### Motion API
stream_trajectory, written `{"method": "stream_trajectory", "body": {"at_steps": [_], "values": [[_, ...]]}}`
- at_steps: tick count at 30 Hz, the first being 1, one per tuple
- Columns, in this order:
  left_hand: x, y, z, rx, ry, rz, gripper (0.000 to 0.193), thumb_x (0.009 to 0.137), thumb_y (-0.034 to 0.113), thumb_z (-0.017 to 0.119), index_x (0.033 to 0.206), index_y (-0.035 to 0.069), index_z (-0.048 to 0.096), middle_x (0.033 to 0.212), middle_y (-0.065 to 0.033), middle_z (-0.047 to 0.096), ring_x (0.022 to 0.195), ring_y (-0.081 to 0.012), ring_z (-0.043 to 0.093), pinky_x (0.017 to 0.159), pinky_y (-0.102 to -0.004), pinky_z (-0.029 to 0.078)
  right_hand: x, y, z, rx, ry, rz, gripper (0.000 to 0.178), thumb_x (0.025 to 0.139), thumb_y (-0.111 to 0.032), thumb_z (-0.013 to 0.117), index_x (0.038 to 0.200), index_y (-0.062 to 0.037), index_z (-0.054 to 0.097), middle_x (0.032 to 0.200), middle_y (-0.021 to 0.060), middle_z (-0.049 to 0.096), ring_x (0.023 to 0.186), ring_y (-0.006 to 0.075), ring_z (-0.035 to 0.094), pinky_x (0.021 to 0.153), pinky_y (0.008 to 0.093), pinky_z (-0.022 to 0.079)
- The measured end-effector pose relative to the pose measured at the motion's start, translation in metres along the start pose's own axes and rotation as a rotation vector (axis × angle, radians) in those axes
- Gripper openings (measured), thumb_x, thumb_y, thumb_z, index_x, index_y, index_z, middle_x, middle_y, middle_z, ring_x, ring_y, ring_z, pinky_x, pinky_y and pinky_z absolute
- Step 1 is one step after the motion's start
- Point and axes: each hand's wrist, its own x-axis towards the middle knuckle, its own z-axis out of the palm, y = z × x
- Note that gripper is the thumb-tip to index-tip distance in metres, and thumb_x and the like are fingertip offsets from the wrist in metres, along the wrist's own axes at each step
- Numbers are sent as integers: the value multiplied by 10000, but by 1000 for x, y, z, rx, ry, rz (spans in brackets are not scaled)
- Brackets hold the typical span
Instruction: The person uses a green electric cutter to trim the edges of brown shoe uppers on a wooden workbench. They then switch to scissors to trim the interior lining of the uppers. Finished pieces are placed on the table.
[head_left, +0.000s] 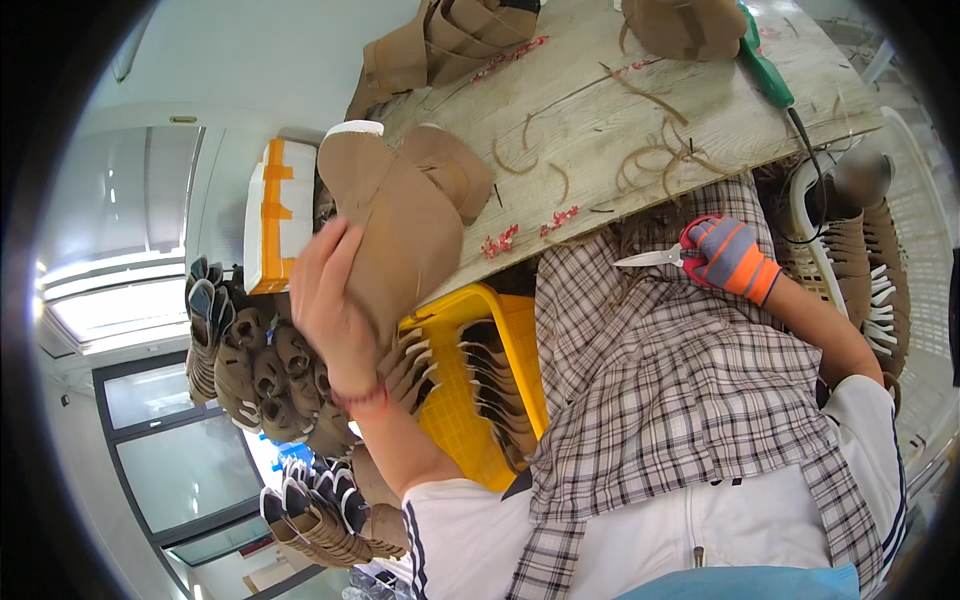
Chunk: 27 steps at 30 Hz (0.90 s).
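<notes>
My bare left hand point(335, 300), slightly blurred, has its fingers curled over the left edge of a flat, foot-shaped brown shoe piece point(405, 225). That piece is tilted at the table's left corner, with a white edge at its far end. Against its right side lies another brown shoe piece point(450, 170). In a grey and orange glove, my right hand point(728, 258) is closed around the red handles of a pair of scissors point(650, 259). Their blades point left, over the checked apron point(670, 370) on my lap.
Brown trimmings point(660, 160) and red-white scraps litter the worn table point(590, 110). Brown strips point(450, 45) and a green corded tool point(765, 70) lie farther back. A yellow basket point(520, 350) of shoes stands below; stacked shoes point(270, 370) and a white-orange box point(272, 220) are left, a white basket point(815, 235) right.
</notes>
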Motion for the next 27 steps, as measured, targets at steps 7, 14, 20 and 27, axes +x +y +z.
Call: {"method": "stream_trajectory", "body": {"at_steps": [7, 14, 20, 27], "values": [[19, -111, 162, -106, -295, 122, 291, 754, -33, 495, 969, 75, 659, 1036, -137, 618, 985, -331, 570, 877, -395, 442, -4, -6, -22, 158, -48, 225, 221, 675, -163, 729, 846, -73, 622, 790, 113, 654, 745, 312, 639, 641, 404, 512], [26, -132, 181, -201, -377, 7, 353, 715, -76, 483, 998, 63, 642, 1031, -145, 611, 1030, -341, 536, 926, -385, 419, 109, 35, -135, 64, 771, 483, 244, 842, -278, 685, 991, -103, 602, 820, 104, 647, 712, 237, 637, 634, 336, 492], [21, -125, 165, -603, -198, -272, 449, 737, -92, 410, 1097, 51, 638, 1184, -142, 584, 1175, -292, 515, 1030, -369, 368, 207, 59, -218, -163, 517, 784, 553, 797, -470, 640, 1181, -81, 559, 1079, 151, 674, 1005, 340, 639, 847, 402, 495], [38, -22, 160, -937, 116, -485, 310, 887, 26, 512, 1178, 20, 619, 1185, -114, 606, 1084, -202, 578, 952, -321, 438, 192, 19, -201, -247, 496, 615, 464, 766, -271, 655, 1174, -80, 547, 977, 141, 685, 922, 335, 656, 803, 410, 512]]}}
